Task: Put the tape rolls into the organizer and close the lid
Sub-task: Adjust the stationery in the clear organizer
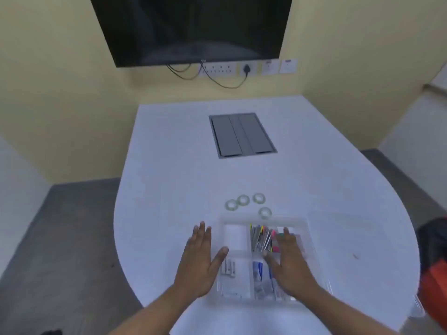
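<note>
Here, left hand (202, 259) flat, fingers spread, beside clear organizer (312, 240). Right hand (291, 259) spread over it, empty. Four tape rolls (243, 200) beyond fingertips.

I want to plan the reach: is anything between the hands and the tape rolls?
Only the clear plastic organizer: both hands, left hand and right hand, are at it, and the four small tape rolls lie beyond its far edge.

Pale green tape rolls (243, 200), clear organizer (312, 238) (neon-tipped contents), white table (169, 165)

Bare forearms (150, 310), no sleeves/jewellery.
</note>
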`<state>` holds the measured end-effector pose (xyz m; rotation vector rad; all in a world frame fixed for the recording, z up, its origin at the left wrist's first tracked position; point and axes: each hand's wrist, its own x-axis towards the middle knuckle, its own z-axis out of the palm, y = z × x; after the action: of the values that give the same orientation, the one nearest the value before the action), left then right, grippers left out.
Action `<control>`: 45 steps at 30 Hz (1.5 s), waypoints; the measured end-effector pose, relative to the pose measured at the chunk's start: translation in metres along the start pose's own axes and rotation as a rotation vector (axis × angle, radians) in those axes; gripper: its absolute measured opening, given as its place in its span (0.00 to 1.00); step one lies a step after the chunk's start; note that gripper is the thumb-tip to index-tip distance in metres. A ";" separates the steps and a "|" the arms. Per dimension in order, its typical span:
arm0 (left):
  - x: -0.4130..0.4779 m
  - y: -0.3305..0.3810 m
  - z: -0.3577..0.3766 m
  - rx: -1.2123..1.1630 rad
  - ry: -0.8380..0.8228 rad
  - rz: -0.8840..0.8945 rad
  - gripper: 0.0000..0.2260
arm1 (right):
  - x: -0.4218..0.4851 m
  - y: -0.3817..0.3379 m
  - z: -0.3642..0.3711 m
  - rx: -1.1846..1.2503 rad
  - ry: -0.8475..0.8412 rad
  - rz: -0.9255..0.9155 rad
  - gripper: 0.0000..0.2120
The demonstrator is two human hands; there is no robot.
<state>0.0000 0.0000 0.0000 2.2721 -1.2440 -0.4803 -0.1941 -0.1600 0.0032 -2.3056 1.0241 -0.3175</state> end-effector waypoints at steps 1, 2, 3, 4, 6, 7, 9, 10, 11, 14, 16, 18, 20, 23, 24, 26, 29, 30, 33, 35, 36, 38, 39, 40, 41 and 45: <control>-0.009 -0.002 0.009 0.002 -0.060 -0.016 0.40 | -0.013 0.003 0.009 -0.016 -0.042 0.022 0.36; -0.015 -0.007 0.019 0.037 -0.108 0.007 0.39 | -0.021 0.007 0.017 -0.081 -0.085 0.022 0.37; -0.024 -0.012 0.031 0.088 -0.158 0.001 0.37 | -0.033 0.014 0.027 -0.154 -0.139 0.051 0.37; -0.034 -0.018 0.042 0.140 -0.203 -0.003 0.35 | -0.045 0.019 0.034 -0.206 -0.196 0.071 0.36; -0.045 -0.024 0.057 0.230 -0.247 -0.007 0.30 | -0.055 0.027 0.041 -0.278 -0.255 0.077 0.37; -0.048 -0.027 0.062 0.252 -0.251 -0.020 0.29 | -0.057 0.030 0.042 -0.314 -0.273 0.070 0.38; -0.051 -0.030 0.066 0.238 -0.265 -0.046 0.29 | -0.062 0.033 0.043 -0.379 -0.302 0.067 0.39; -0.051 -0.033 0.068 0.227 -0.275 -0.044 0.29 | -0.064 0.035 0.045 -0.401 -0.315 0.072 0.39; -0.051 -0.035 0.069 0.219 -0.277 -0.032 0.29 | -0.067 0.035 0.045 -0.409 -0.328 0.089 0.38; -0.048 -0.044 0.068 0.209 -0.280 0.014 0.30 | -0.072 0.037 0.046 -0.435 -0.372 0.117 0.37; -0.048 -0.050 0.066 0.193 -0.288 0.032 0.31 | -0.076 0.036 0.047 -0.480 -0.393 0.118 0.38; -0.049 -0.055 0.066 0.162 -0.301 0.048 0.31 | -0.079 0.037 0.049 -0.505 -0.388 0.119 0.39; -0.050 -0.060 0.065 0.134 -0.306 0.057 0.31 | -0.081 0.034 0.051 -0.507 -0.368 0.130 0.39; -0.052 -0.070 0.066 0.091 -0.307 0.019 0.32 | -0.081 0.031 0.052 -0.490 -0.340 0.143 0.39; -0.052 -0.074 0.066 0.071 -0.302 -0.014 0.33 | -0.081 0.031 0.052 -0.473 -0.338 0.142 0.40; -0.052 -0.084 0.065 0.056 -0.286 -0.074 0.33 | -0.076 0.031 0.051 -0.419 -0.317 0.118 0.40; -0.050 -0.097 0.058 0.105 -0.258 -0.130 0.34 | -0.057 0.033 0.042 -0.340 -0.288 0.059 0.39; -0.049 -0.099 0.054 0.111 -0.251 -0.145 0.34 | -0.048 0.033 0.038 -0.323 -0.297 0.028 0.40; -0.044 -0.099 0.040 0.122 -0.191 -0.181 0.34 | -0.020 0.030 0.029 -0.230 -0.258 -0.038 0.40; -0.035 -0.097 0.031 0.136 -0.169 -0.191 0.34 | 0.002 0.027 0.025 -0.143 -0.222 -0.065 0.38; -0.029 -0.095 0.028 0.139 -0.158 -0.191 0.34 | 0.014 0.027 0.024 -0.128 -0.214 -0.083 0.37; -0.014 -0.090 0.021 0.137 -0.124 -0.188 0.33 | 0.036 0.027 0.021 -0.121 -0.206 -0.112 0.36; -0.005 -0.086 0.018 0.130 -0.108 -0.182 0.33 | 0.046 0.026 0.019 -0.122 -0.208 -0.115 0.36; 0.004 -0.082 0.014 0.125 -0.089 -0.173 0.32 | 0.056 0.026 0.018 -0.124 -0.208 -0.109 0.35; 0.015 -0.076 0.010 0.115 -0.063 -0.161 0.32 | 0.065 0.027 0.016 -0.125 -0.209 -0.097 0.33; 0.064 -0.055 -0.003 0.124 0.088 0.011 0.26 | 0.099 0.029 0.008 -0.157 -0.230 -0.068 0.29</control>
<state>0.0718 -0.0284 -0.0332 2.3606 -1.2730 -0.3037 -0.1407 -0.2452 -0.0229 -2.4523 0.8847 0.0032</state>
